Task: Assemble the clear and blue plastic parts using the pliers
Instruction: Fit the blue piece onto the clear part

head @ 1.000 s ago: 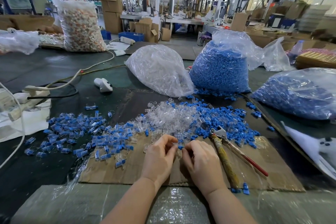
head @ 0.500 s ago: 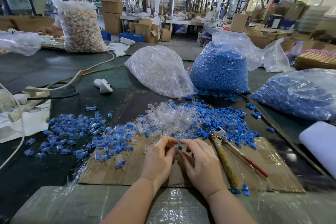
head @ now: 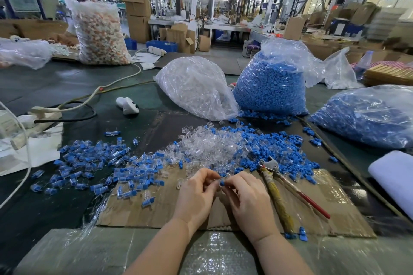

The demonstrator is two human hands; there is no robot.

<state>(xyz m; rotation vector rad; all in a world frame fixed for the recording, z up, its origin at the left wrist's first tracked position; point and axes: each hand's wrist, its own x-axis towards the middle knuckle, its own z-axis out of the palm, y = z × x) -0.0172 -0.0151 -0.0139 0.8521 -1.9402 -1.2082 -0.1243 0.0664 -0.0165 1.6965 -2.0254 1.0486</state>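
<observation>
Pinching a small blue plastic part [head: 222,183] between their fingertips, the left hand [head: 196,194] and right hand [head: 248,196] meet over the cardboard sheet [head: 335,207], fingers curled narrowly around the piece; whether a clear part is held with it cannot be told. Just beyond the hands lies a heap of clear parts [head: 210,143], with loose blue parts [head: 279,147] spread to its right. Left of the hands, assembled blue-and-clear pieces [head: 93,163] are scattered. The pliers [head: 281,190] lie untouched on the cardboard just right of the right hand, head pointing away. Farther back stand a bag of clear parts [head: 196,91] and a bag of blue parts [head: 272,87].
</observation>
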